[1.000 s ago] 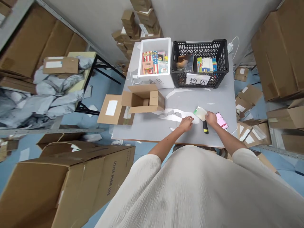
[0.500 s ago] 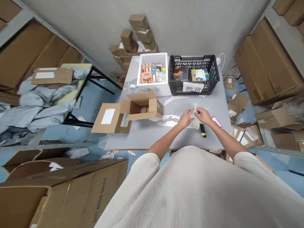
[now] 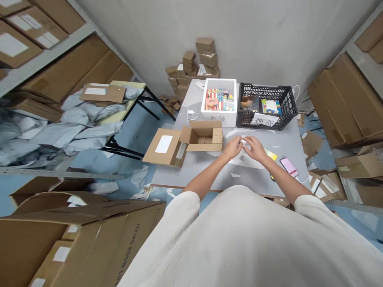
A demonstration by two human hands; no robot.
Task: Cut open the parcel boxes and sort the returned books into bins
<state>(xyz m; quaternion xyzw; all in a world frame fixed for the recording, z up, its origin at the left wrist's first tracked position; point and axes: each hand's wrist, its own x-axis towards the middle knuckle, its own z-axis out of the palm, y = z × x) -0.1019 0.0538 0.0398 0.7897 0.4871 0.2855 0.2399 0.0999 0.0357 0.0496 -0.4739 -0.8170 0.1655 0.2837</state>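
Observation:
My left hand [image 3: 233, 148] and my right hand [image 3: 253, 149] meet above the table, fingertips pinched together on a small crumpled white scrap [image 3: 244, 142]. Whether it is paper or plastic film I cannot tell. Beneath them a white sheet [image 3: 249, 162] lies on the grey tabletop [image 3: 206, 175]. A yellow flat item [image 3: 271, 154] shows beyond my right wrist. My right forearm largely hides the yellow-and-black tool under it. To the left of my hands stands an open cardboard box [image 3: 204, 147] with smaller cartons inside.
A white foam box [image 3: 218, 118] of books and a black crate [image 3: 265, 123] stand along the back. A phone [image 3: 289, 166] lies at right. Another carton [image 3: 161, 147] overhangs the table's left edge. Grey parcels [image 3: 61, 137] cover the side table; a large box [image 3: 119, 239] stands at lower left.
My view has swung left, so the table sits further right. The thin white sheet between my fingers is now a small crumpled scrap. My right forearm now covers most of the yellow-and-black tool.

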